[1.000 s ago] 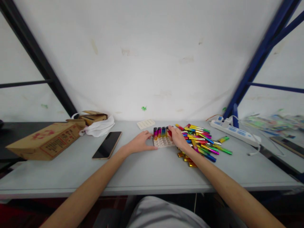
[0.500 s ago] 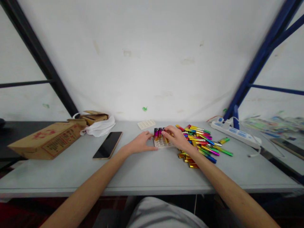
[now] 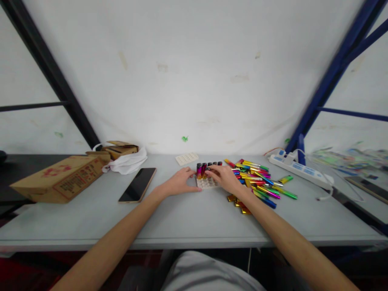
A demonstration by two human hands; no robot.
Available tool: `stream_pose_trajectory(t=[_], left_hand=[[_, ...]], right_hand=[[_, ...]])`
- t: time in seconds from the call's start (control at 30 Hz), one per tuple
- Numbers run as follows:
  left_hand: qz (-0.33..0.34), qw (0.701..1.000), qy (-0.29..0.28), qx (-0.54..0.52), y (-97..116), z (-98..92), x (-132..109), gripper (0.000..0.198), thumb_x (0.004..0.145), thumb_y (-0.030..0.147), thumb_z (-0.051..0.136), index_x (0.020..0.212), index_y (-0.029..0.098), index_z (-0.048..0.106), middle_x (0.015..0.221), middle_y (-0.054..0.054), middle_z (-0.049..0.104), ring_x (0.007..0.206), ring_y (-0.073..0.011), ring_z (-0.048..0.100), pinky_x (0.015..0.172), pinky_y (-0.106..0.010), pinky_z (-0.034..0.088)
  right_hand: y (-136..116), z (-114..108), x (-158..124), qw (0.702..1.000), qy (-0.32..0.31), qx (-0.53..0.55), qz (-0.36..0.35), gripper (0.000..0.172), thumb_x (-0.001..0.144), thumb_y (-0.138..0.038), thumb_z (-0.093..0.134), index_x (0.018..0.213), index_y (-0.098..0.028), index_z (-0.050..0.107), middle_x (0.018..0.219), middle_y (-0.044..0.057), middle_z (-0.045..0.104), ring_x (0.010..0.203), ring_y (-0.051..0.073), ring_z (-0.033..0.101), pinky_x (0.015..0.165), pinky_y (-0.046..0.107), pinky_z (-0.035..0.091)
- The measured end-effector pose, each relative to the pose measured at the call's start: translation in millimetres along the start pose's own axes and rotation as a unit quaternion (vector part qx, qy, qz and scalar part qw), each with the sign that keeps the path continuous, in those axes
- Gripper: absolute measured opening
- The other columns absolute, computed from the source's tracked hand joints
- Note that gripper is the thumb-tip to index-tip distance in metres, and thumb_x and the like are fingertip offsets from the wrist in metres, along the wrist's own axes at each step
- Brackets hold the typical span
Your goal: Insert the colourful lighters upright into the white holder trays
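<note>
A pale tray with round holes (image 3: 205, 185) lies on the table, with several dark-topped, shiny coloured tubes (image 3: 199, 170) upright along its far side. My left hand (image 3: 181, 182) rests at the tray's left edge, thumb and fingers apart, with nothing between them. Above the tray, my right hand (image 3: 224, 177) pinches a dark-topped tube (image 3: 207, 171) by its upper end; its fingers partly hide the tubes behind. To the right of the tray, a loose pile of shiny multicoloured tubes (image 3: 261, 180) lies flat, partly under my right forearm.
A second pale tray (image 3: 186, 158) lies behind. To the left are a black phone (image 3: 138, 185), a cardboard box (image 3: 60, 178), a white bag (image 3: 129, 161) and an open carton (image 3: 121, 150). A power strip (image 3: 301, 169) sits at the right.
My right hand has shifted slightly and its fingers have moved left over the tray, so more upright dark tops show behind it. My left hand has stayed in place.
</note>
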State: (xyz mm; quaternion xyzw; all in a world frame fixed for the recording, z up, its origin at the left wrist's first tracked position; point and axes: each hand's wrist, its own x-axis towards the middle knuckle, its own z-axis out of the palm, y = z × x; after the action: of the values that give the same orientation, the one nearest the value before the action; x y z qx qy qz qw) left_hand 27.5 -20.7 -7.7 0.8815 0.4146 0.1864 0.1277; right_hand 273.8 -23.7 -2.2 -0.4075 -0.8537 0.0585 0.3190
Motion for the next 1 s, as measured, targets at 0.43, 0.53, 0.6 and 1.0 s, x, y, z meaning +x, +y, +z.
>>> stream_pose_trajectory(t=[0.43, 0.53, 0.6, 1.0], left_hand=[[0.008, 1.0, 0.012, -0.009, -4, 1.4, 0, 0.063, 0.074, 0.069, 0.075, 0.112, 0.019, 0.069, 0.107, -0.01, 0.066, 0.095, -0.0285, 0.061, 0.086, -0.039, 0.05], [0.003, 1.0, 0.007, 0.001, -5, 1.8, 0, 0.062, 0.075, 0.069, 0.075, 0.11, 0.018, 0.069, 0.106, -0.01, 0.065, 0.096, -0.0294, 0.061, 0.087, -0.04, 0.05], [0.006, 1.0, 0.004, 0.006, -5, 1.6, 1, 0.063, 0.075, 0.069, 0.074, 0.111, 0.017, 0.069, 0.106, -0.01, 0.065, 0.098, -0.0297, 0.061, 0.088, -0.039, 0.05], [-0.001, 1.0, 0.007, -0.003, -3, 0.9, 1, 0.069, 0.074, 0.071, 0.073, 0.115, 0.016, 0.069, 0.109, -0.011, 0.065, 0.1, -0.0304, 0.063, 0.091, -0.04, 0.051]], right_hand=[[-21, 5, 6, 0.969, -0.063, -0.223, 0.081, 0.041, 0.106, -0.048, 0.043, 0.111, -0.019, 0.07, 0.088, 0.012, 0.077, 0.078, 0.025, 0.071, 0.061, 0.029, 0.037], [-17, -5, 6, 0.974, -0.062, -0.211, 0.062, 0.048, 0.106, -0.051, 0.042, 0.093, -0.019, 0.074, 0.085, 0.011, 0.076, 0.078, 0.023, 0.07, 0.064, 0.028, 0.038], [-6, -16, 4, 0.979, -0.031, -0.192, 0.056, 0.053, 0.107, -0.052, 0.038, 0.086, -0.019, 0.074, 0.082, 0.01, 0.076, 0.076, 0.022, 0.069, 0.067, 0.028, 0.039], [100, -43, -12, 0.971, -0.053, -0.197, 0.124, 0.037, 0.103, -0.033, 0.05, 0.129, -0.015, 0.07, 0.124, 0.016, 0.073, 0.113, 0.027, 0.068, 0.098, 0.034, 0.047]])
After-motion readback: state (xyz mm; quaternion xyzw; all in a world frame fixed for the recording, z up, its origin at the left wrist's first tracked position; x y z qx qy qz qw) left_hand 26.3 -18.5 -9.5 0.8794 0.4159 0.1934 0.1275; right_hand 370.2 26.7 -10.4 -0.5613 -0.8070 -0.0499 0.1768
